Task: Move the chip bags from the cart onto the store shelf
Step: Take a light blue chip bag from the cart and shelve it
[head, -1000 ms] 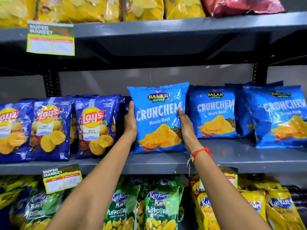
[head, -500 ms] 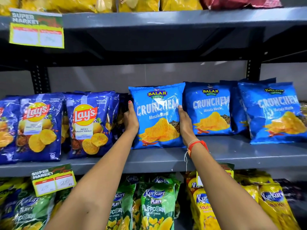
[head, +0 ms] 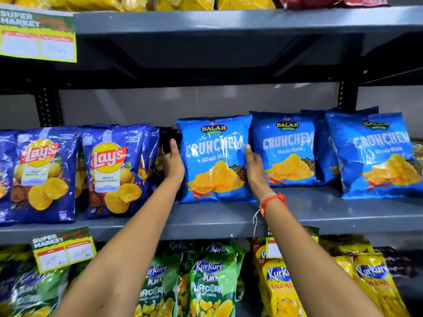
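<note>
Crunchex bag [head: 215, 161] stood upright at frame centre on the middle shelf [head: 320, 211], long axis vertical, pressed between left hand [head: 173, 165] and right hand [head: 255, 168], fingers flat against its edges.

Blue Crunchem bag upright on the middle shelf

At frame centre you see the blue Crunchem bag [head: 215, 159] standing upright on the grey shelf [head: 229, 219], front label facing you, with two matching Crunchem bags [head: 288, 149] lined up to its right.
</note>
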`<action>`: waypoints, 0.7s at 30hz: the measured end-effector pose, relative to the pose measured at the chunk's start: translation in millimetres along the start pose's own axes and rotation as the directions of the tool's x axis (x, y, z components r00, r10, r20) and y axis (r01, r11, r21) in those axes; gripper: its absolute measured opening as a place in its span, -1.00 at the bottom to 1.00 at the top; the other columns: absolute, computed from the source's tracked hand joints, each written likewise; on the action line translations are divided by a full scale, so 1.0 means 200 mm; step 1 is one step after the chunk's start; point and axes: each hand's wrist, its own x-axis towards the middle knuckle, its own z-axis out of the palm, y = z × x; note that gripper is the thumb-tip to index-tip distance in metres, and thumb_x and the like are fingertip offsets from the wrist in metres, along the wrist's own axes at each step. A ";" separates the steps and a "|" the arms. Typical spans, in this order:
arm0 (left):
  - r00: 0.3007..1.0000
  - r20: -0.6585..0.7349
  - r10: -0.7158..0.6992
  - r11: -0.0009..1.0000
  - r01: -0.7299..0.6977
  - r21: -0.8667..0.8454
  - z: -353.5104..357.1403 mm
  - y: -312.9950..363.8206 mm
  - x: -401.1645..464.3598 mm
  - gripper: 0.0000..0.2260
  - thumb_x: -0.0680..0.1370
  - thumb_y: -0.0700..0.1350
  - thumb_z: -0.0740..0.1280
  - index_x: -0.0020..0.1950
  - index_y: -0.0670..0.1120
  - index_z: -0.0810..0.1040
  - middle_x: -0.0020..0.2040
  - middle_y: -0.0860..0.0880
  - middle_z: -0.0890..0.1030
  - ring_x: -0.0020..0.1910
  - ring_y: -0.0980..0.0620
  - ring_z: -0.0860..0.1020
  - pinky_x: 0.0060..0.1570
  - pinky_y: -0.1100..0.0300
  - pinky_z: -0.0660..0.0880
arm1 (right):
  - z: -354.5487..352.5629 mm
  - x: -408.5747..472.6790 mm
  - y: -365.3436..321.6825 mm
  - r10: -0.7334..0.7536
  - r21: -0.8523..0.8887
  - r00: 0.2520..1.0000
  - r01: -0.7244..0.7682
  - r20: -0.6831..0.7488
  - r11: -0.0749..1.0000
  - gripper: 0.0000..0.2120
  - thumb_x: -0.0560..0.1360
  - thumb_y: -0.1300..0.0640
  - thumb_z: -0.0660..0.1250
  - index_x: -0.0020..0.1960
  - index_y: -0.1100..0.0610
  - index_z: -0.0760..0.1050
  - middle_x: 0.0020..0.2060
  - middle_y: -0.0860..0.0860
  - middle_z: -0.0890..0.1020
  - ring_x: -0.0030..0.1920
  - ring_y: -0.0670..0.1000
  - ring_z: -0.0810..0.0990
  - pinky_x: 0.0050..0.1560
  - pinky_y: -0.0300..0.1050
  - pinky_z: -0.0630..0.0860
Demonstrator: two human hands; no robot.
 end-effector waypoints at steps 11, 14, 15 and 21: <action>0.931 -0.230 0.283 0.944 -0.313 -0.108 -0.13 0.05 -0.43 -0.68 0.58 -0.02 0.07 0.04 -0.08 0.59 0.03 -0.07 0.64 0.03 0.06 0.55 0.13 0.14 0.42 | -0.11 -0.45 -0.14 -0.210 0.017 0.959 0.217 -0.189 0.976 -0.55 0.45 -0.19 0.18 0.22 0.05 0.43 -0.14 -0.21 0.47 0.10 0.02 0.47 0.19 -0.01 0.39; 0.937 -0.246 0.247 0.936 -0.296 -0.189 -0.19 -0.02 -0.65 -0.61 0.53 -0.02 0.05 0.16 -0.16 0.55 0.13 -0.14 0.62 0.10 -0.05 0.56 0.16 0.07 0.45 | -0.17 -0.73 -0.09 -0.223 0.112 0.948 0.253 -0.227 0.961 -0.74 0.46 -0.08 0.20 0.11 -0.03 0.44 -0.17 -0.20 0.49 -0.05 -0.10 0.49 0.05 -0.12 0.42; 0.942 -0.229 0.247 0.932 -0.295 -0.211 -0.21 -0.07 -0.74 -0.63 0.52 -0.03 0.04 0.13 -0.13 0.54 0.08 -0.12 0.61 0.01 -0.03 0.56 0.06 0.09 0.48 | -0.19 -0.82 -0.04 -0.217 0.143 0.947 0.255 -0.237 0.956 -0.81 0.47 -0.04 0.21 0.06 -0.06 0.44 -0.16 -0.20 0.52 -0.10 -0.17 0.50 0.00 -0.13 0.44; 0.984 -0.096 0.147 0.975 -0.161 -0.156 -0.38 -0.70 -1.41 -0.79 0.54 -0.11 0.10 -0.02 -0.02 0.53 -0.14 0.04 0.60 -0.18 0.01 0.49 -0.19 0.12 0.42 | -0.37 -1.45 0.59 -0.008 0.121 0.991 0.025 -0.136 0.992 -0.90 0.52 0.19 0.26 -0.02 0.03 0.50 -0.21 -0.21 0.59 -0.19 -0.28 0.52 -0.18 -0.22 0.48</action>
